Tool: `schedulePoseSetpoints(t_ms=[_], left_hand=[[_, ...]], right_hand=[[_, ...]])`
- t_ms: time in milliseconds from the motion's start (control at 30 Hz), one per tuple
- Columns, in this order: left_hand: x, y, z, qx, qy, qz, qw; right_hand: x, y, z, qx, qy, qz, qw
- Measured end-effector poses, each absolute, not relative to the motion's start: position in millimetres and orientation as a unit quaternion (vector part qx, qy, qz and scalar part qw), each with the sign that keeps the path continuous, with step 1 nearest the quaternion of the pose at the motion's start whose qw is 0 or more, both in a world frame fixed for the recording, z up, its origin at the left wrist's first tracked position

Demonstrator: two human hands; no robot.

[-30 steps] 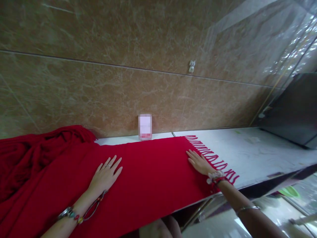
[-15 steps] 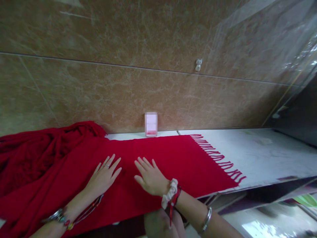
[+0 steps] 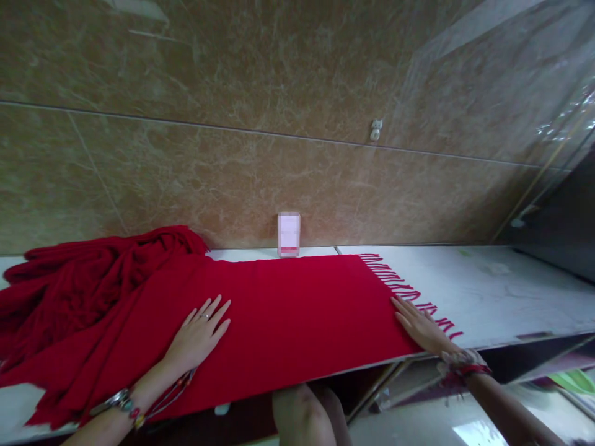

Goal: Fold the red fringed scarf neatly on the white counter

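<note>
A red fringed scarf (image 3: 297, 310) lies spread along a white counter, flat in the middle and bunched in folds at the left. My left hand (image 3: 199, 331) rests palm down on the flat cloth, its fingers spread, a ring on one finger. Over at the fringed right end, my right hand (image 3: 421, 325) lies flat with fingers stretched out, covering part of the tassels. Neither hand grips the fabric.
A phone (image 3: 289, 234) leans upright against the brown tiled wall (image 3: 260, 179) behind the scarf. The white counter (image 3: 502, 285) continues to the right. Below its front edge are open shelves and my knees (image 3: 304, 415). A small white cat-shaped hook (image 3: 376, 129) is on the wall.
My right hand has slid right across the scarf, from its middle to the fringed end. The left hand stays nearly in place on the cloth.
</note>
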State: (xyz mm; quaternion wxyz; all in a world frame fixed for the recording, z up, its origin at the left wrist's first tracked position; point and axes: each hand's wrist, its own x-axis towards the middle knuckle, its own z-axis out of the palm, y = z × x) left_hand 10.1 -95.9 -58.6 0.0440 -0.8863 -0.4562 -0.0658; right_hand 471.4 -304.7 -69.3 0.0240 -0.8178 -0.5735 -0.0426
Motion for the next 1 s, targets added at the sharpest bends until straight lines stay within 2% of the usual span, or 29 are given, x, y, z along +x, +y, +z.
schedulePoseSetpoints(t_ms=[100, 200, 400, 533, 633, 800, 1000], left_hand=[[8.9, -93.5, -58.9, -0.886, -0.459, -0.047, 0.031], [15.5, -78.2, -51.9, -0.879, -0.476, -0.011, 0.001], [65.3, -24.8, -22.3, -0.871, -0.487, -0.052, 0.046], [84.4, -4.1, -26.0, -0.863, -0.498, -0.042, 0.077], [78.5, 3.8, -39.8, -0.857, -0.507, -0.032, 0.08], [67.6, 9.6, -52.4, -0.854, -0.511, -0.028, 0.092], [70.3, 8.1, -47.3, -0.86, -0.5, -0.018, 0.099]], right_hand=[[501.9, -311.9, -68.8, -0.838, -0.543, -0.055, 0.013], [480.1, -280.0, -50.2, -0.836, -0.545, -0.053, 0.028], [333.0, -151.9, -4.5, -0.693, -0.715, -0.004, 0.096], [241.8, -80.7, -11.9, -0.615, -0.778, 0.032, 0.124], [211.2, -51.2, -29.5, -0.611, -0.779, 0.048, 0.134], [231.9, -48.0, -46.1, -0.622, -0.771, 0.034, 0.128], [359.8, -88.0, -44.7, -0.729, -0.683, 0.012, 0.041]])
